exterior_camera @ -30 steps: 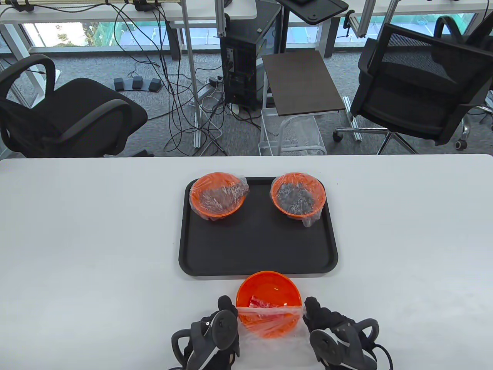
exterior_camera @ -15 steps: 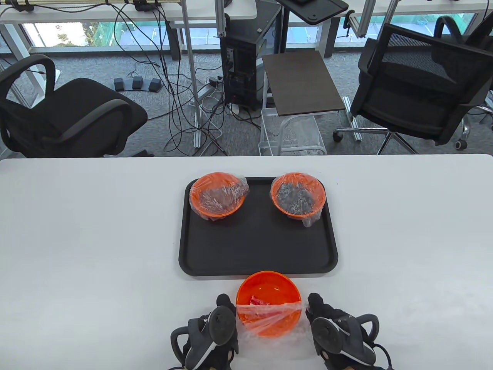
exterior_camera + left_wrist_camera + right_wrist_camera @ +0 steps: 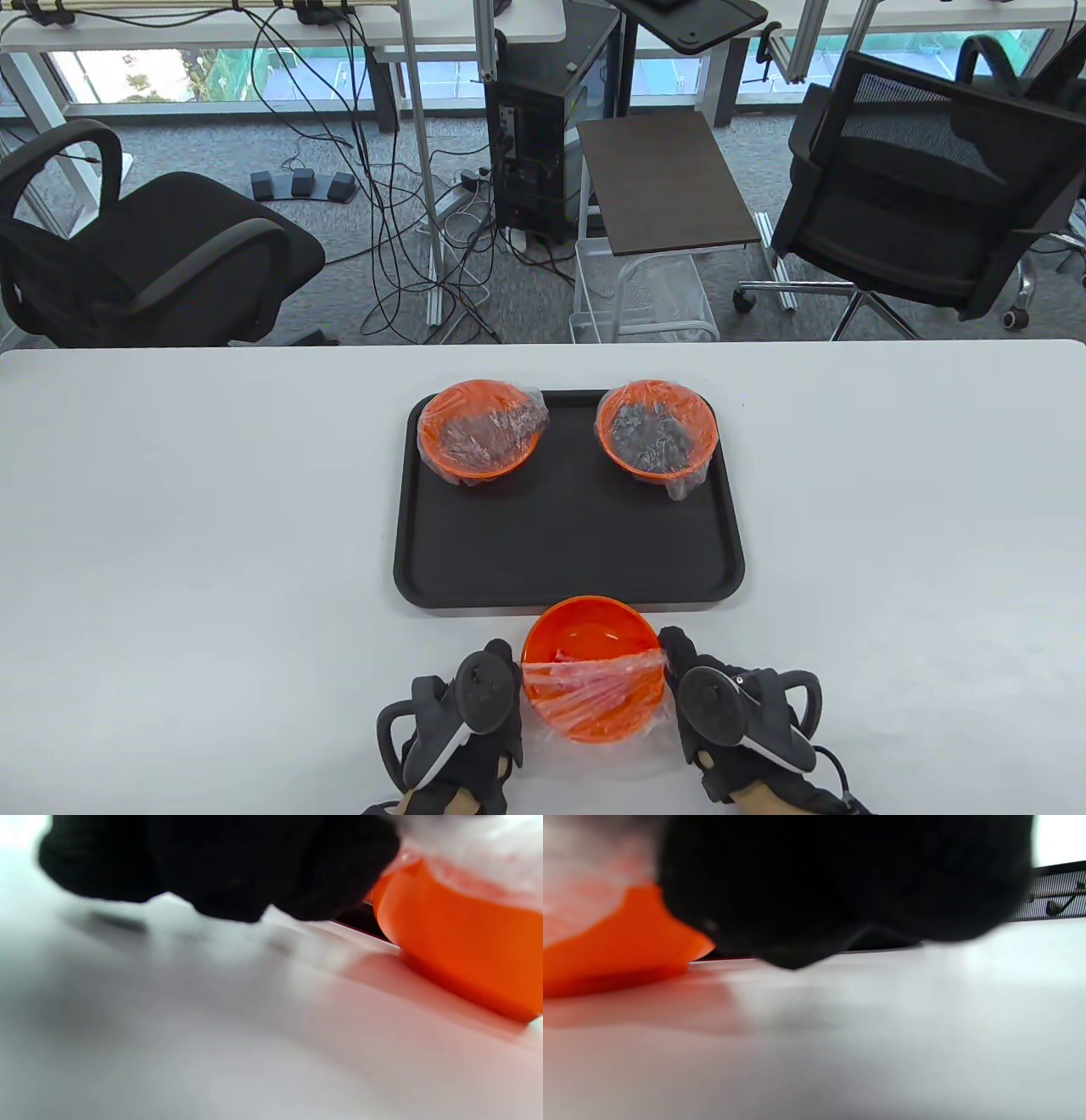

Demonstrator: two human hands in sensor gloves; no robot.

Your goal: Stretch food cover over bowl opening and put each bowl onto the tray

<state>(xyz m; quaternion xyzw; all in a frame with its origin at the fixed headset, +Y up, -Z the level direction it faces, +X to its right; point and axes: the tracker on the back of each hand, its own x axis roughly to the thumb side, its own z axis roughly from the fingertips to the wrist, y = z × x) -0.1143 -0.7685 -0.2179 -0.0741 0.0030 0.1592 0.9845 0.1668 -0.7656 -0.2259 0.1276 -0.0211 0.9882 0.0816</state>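
Note:
An orange bowl point(image 3: 591, 632) stands on the white table just in front of the black tray point(image 3: 568, 552). A clear plastic food cover point(image 3: 594, 688) is stretched over its near half; the far half is bare. My left hand point(image 3: 501, 666) grips the cover's edge at the bowl's left side, and my right hand point(image 3: 674, 654) grips it at the right side. Both wrist views are blurred, with dark curled fingers point(image 3: 220, 866) beside the orange bowl wall point(image 3: 462, 946) and fingers point(image 3: 840, 887) beside the bowl point(image 3: 619, 938). Two covered orange bowls point(image 3: 481, 431) point(image 3: 657, 431) sit at the tray's far end.
The tray's near half point(image 3: 568, 543) is bare black surface right behind the bowl. White table point(image 3: 212, 552) stretches to both sides. Office chairs, cables and a small side table stand on the floor beyond the far table edge.
Both hands moved forward along the bowl's sides, pulling the cover's leading edge farther over the opening. The bowl stays in place.

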